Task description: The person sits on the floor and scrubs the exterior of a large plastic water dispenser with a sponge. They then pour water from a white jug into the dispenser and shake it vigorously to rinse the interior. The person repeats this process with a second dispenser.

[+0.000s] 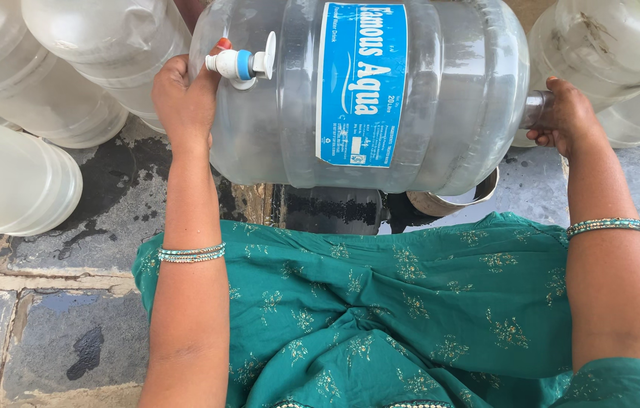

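A large clear plastic water jug (448, 91) with a blue label lies on its side in front of me, held off the wet stone floor. My left hand (184, 98) grips its base end, next to a small white and blue tap (243, 64) set in the jug's wall. At the other end my right hand (565, 117) is closed around the jug's neck. A round metal vessel (452, 202) sits under the jug, mostly hidden by it.
Several more clear jugs lie around: some at the left (10, 177), others at the upper left (108, 38) and upper right (622, 53). The floor (71, 332) is grey stone slabs with wet patches. My green patterned garment (411, 302) fills the foreground.
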